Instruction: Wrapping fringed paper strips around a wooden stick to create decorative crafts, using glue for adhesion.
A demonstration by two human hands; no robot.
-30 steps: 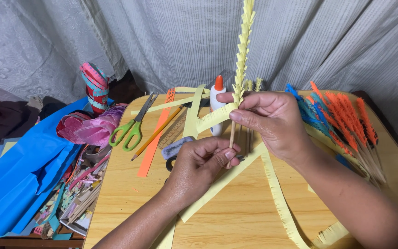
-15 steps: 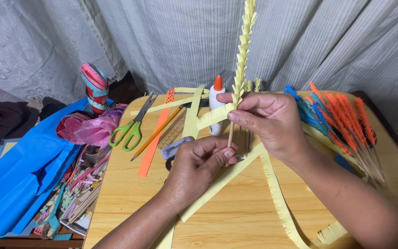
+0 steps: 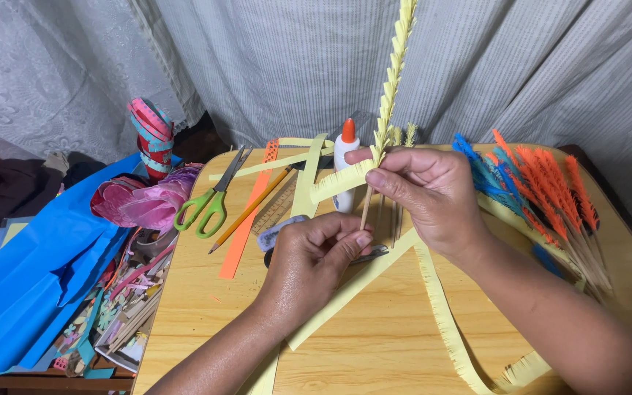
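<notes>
My right hand (image 3: 427, 192) pinches a thin wooden stick wrapped in fringed yellow paper (image 3: 392, 77), which stands upright like a wheat stalk. The fingers press the loose fringed yellow strip (image 3: 444, 322) against the stick near its lower part. My left hand (image 3: 314, 262) sits just below and to the left, fingers closed around the bare bottom end of the stick (image 3: 365, 207). The strip trails down across the wooden table (image 3: 374, 351) to the lower right.
Green-handled scissors (image 3: 212, 201), a pencil (image 3: 250, 209), an orange paper strip (image 3: 246, 223), a ruler and a white glue bottle with orange cap (image 3: 344, 156) lie behind my hands. Blue and orange paper stalks (image 3: 550, 197) lie at right. Blue paper (image 3: 45, 271) and scraps sit at left.
My right hand's fingers have shifted slightly on the stick, pressing the yellow strip against it; my left hand has barely moved.
</notes>
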